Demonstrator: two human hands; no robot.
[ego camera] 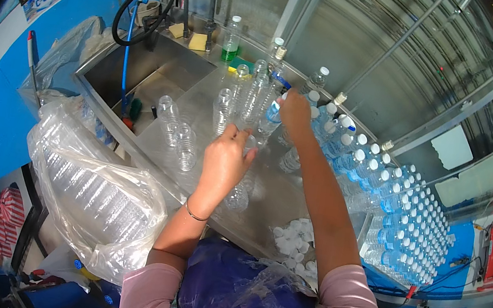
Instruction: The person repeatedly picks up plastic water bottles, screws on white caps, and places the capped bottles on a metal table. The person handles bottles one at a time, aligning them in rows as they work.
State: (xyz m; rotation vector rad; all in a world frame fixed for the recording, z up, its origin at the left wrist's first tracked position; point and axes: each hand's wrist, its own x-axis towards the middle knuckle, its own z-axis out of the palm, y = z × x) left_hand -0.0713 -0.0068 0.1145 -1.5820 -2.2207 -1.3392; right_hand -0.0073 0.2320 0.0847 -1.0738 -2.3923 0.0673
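My right hand (296, 111) is closed around the top of a clear plastic bottle with a blue label (270, 119), near its white cap. Lower and to the left, my left hand (227, 156) has its fingers at the neck of an uncapped clear bottle (237, 197) standing close to the steel counter's front edge. Beyond my hands, several uncapped bottles (223, 112) stand in a cluster. Two more empty bottles (185, 146) are to the left. White caps (293, 243) lie piled near my right forearm.
Capped, blue-labelled bottles (403, 228) fill the right side in dense rows. A steel sink (164, 74) with a blue hose (126, 65) lies at the left. A large clear bag of empty bottles (94, 190) is at the lower left. A bottle of green liquid (231, 43) stands behind.
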